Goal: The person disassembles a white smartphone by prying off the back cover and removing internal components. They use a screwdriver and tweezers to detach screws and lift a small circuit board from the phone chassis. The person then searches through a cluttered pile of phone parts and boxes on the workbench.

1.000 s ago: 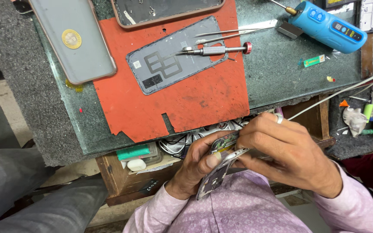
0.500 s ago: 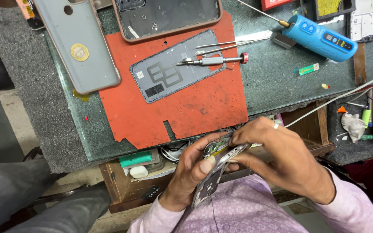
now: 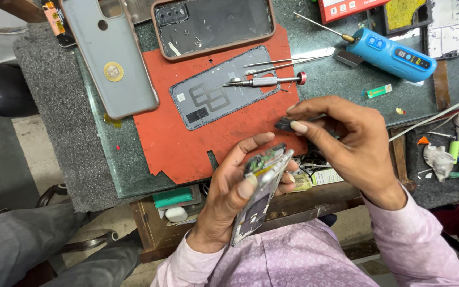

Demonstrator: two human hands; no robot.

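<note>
While gripped edge-on in the left hand (image 3: 229, 196), the opened phone (image 3: 261, 188) sits tilted over the table's front edge, circuit side up, thumb pressed on its near face and fingers wrapped behind. Just above it, the right hand (image 3: 346, 143), closed in a pinch on a small dark part (image 3: 284, 125) between thumb and forefinger (too small to identify). Part held clear of the phone, over the lower right corner of the red mat (image 3: 187, 143).

On the mat, a grey back cover (image 3: 213, 95), with a red-capped screwdriver (image 3: 264, 81) lying across its right end and tweezers (image 3: 285, 62) just beyond. Above the cover, a brown-rimmed phone case (image 3: 213, 24), inner side up. To the left, on the glass tabletop (image 3: 107, 154), a grey phone case (image 3: 110, 53) with a round gold sticker. Top right, a blue electric screwdriver (image 3: 391, 53), well apart from both hands. Lilac sleeves at the bottom.
</note>
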